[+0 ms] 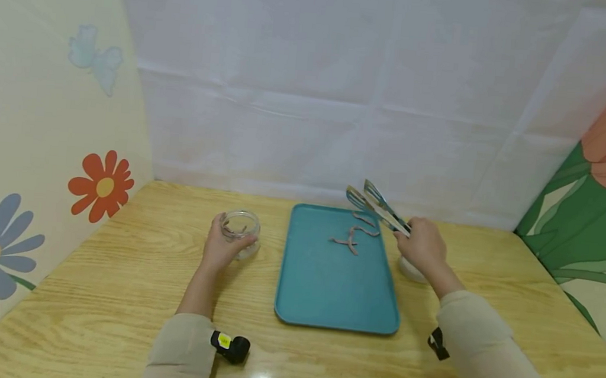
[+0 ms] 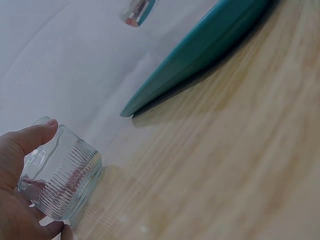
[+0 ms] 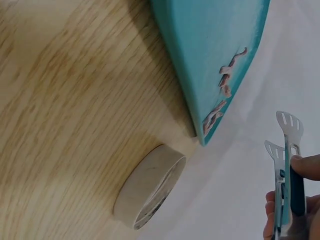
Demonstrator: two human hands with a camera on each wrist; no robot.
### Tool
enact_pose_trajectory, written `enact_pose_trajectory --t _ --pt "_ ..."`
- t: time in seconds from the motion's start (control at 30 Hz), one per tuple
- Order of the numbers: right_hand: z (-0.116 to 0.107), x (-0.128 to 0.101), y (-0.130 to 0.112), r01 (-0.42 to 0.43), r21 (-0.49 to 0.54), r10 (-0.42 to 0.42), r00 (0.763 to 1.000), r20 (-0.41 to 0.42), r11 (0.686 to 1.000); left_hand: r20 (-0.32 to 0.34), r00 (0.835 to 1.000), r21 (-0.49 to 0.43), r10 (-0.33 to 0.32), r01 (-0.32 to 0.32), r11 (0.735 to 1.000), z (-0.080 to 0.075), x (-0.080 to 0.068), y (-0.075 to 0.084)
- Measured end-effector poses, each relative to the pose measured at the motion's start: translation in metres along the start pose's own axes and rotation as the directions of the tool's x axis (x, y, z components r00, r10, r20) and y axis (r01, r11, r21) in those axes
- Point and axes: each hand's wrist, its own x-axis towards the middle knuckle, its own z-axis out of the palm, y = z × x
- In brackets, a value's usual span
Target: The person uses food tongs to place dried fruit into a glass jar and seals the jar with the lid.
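My left hand [image 1: 222,248] grips a clear glass jar [image 2: 62,172] at the left of the tray, thumb across its near side. A few pinkish-brown, worm-like strips show inside the jar. My right hand [image 1: 423,244] holds metal tongs [image 3: 287,165] by their handles, above the tray's far right corner. The tongs' slotted tips stand apart, with nothing between them. On the blue tray [image 1: 335,286], several worm-like strips [image 1: 353,239] lie near the far right, some of them crossing.
A round, shallow, pale lid-like ring [image 3: 150,187] rests on the wooden table [image 1: 251,303] right of the tray, partly under my right hand in the head view. White cloth [image 1: 310,94] hangs behind the table. Flower-printed panels [image 1: 17,149] flank it.
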Motion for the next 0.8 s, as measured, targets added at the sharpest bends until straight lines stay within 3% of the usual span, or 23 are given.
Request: enact_pose_trajectory --t 0.8 --pt "0.017 0.014 0.02 -0.022 -0.196 0.051 0.988 0.148 0.98 0.004 1.0 -0.012 0.003 -0.003 1.0 -0.001 -0.001 0.002"
